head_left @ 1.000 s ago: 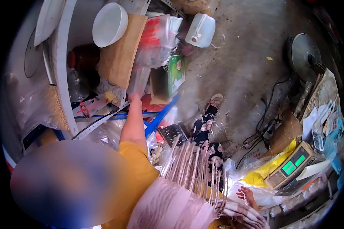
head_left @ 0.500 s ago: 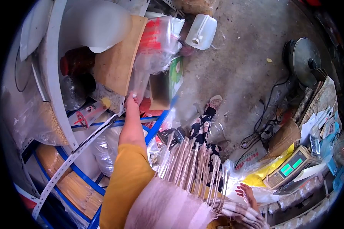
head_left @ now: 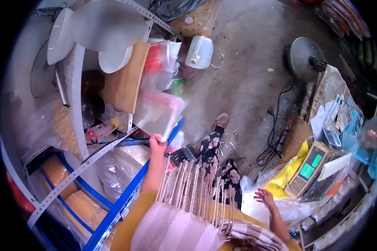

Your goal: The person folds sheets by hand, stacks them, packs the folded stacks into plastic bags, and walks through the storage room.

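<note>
My left hand (head_left: 157, 142) is closed on a clear plastic bag (head_left: 153, 112) with a pinkish-white edge, smeared by motion. It holds the bag out in front of the shelf, just above a blue shelf rail (head_left: 127, 184). Behind the bag are other plastic bags with red print (head_left: 153, 58) and part of a green box (head_left: 179, 88). My right hand (head_left: 264, 196) has its fingers apart and nothing in them. White plastic sheeting (head_left: 253, 209) lies under and beside it, and a yellow bag (head_left: 285, 171) is close by.
A scale (head_left: 308, 169) with green displays stands at the right, near papers and a calculator (head_left: 333, 138). Black cables (head_left: 272, 138) and a round fan-like object (head_left: 306, 58) are on the floor. A white jug (head_left: 199, 52) stands beyond the shelf.
My left hand has drawn the clear bag away from the pile of bags, toward me and to the right. The view has shifted; my right hand remains near the white plastic.
</note>
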